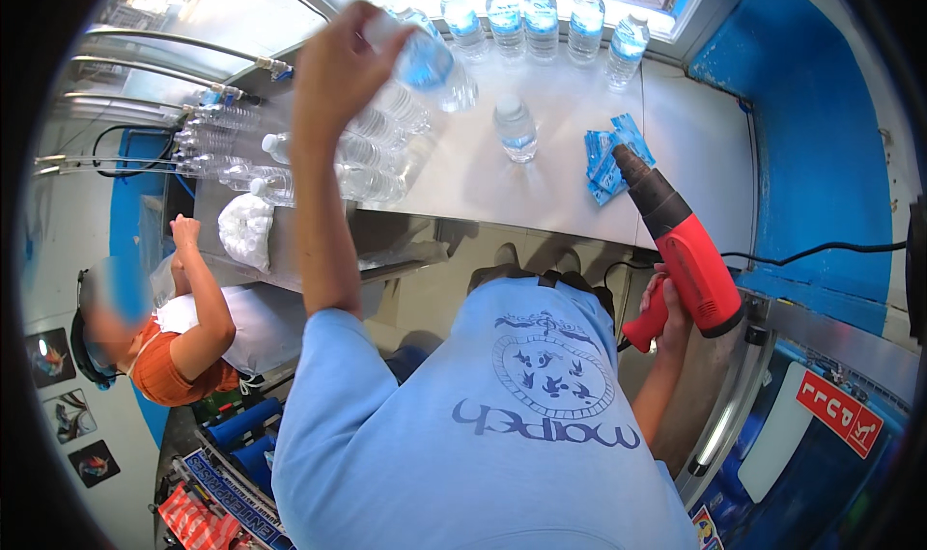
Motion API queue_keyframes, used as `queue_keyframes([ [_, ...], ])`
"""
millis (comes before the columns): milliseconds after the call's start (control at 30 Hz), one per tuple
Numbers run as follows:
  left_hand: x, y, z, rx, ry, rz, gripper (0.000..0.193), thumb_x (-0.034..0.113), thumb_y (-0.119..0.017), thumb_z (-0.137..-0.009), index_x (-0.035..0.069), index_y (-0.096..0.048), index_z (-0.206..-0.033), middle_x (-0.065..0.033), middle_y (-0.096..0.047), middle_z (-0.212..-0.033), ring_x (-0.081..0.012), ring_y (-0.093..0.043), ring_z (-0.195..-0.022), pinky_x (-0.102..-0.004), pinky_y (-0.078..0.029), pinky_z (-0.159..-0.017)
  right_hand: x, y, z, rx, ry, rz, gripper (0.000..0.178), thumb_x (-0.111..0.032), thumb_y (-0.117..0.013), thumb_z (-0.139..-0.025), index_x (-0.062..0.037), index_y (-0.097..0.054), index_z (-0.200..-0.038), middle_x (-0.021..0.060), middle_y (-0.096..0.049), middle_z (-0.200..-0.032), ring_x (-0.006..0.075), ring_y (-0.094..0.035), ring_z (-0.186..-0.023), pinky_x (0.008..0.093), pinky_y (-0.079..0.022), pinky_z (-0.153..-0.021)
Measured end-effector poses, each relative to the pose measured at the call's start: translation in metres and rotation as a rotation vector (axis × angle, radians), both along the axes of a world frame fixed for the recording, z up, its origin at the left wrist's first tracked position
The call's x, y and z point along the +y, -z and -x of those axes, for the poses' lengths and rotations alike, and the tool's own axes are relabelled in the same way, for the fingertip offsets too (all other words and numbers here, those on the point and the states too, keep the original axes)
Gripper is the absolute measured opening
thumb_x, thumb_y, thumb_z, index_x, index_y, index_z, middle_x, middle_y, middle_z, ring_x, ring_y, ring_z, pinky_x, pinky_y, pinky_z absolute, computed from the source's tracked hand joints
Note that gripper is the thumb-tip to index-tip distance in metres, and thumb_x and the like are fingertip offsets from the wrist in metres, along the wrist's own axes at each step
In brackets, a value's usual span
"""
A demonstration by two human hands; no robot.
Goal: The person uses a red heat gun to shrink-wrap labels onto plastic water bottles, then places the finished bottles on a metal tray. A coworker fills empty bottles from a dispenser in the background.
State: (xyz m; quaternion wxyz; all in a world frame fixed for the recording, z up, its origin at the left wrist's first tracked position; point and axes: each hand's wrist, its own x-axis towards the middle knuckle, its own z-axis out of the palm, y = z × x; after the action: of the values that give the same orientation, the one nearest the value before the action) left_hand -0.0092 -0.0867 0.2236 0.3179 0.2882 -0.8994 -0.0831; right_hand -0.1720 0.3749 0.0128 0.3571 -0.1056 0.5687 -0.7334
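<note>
While the left hand (338, 67) grips a clear plastic bottle (430, 67), the right hand (666, 304) clasps a red heat gun (690, 255).

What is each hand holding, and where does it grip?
The left hand grips a water bottle at its cap end. The right hand holds a red heat gun by its handle.

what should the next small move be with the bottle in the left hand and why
Probably bring the water bottle in the left hand toward the nozzle of the red heat gun that the right hand grips; the bottle is raised over the metal table, far from the gun.
</note>
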Motion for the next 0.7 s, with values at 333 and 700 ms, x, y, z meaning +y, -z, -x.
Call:
queue_keyframes([
  [333, 0.056, 0.130, 0.000, -0.173, -0.273, -0.341, 0.040, 0.039, -0.078, -0.087, 0.003, -0.063, -0.096, -0.0173, -0.072, -0.085, -0.0363, -0.072, -0.083, -0.0460, -0.054, -0.073, 0.003, 0.006, -0.002, -0.059, -0.063, -0.110, 0.022, -0.018, -0.068, -0.099, -0.0017, -0.064, -0.113, 0.0046, -0.062, -0.086, 0.0125, -0.060, -0.067, 0.0276, -0.049, -0.064],
  [700, 0.039, 0.107, 0.070, -0.566, 0.574, -0.235, 0.068, 0.008, -0.086, -0.071, 0.020, -0.063, -0.134, -0.0096, -0.059, -0.145, -0.0327, -0.059, -0.130, -0.0447, -0.050, -0.108, -0.020, 0.036, -0.002, 0.102, -0.299, -0.248, 0.024, -0.031, -0.072, -0.098, -0.0080, -0.066, -0.100, -0.0005, -0.062, -0.075, 0.0086, -0.061, -0.067, 0.0269, -0.051, -0.062],
])
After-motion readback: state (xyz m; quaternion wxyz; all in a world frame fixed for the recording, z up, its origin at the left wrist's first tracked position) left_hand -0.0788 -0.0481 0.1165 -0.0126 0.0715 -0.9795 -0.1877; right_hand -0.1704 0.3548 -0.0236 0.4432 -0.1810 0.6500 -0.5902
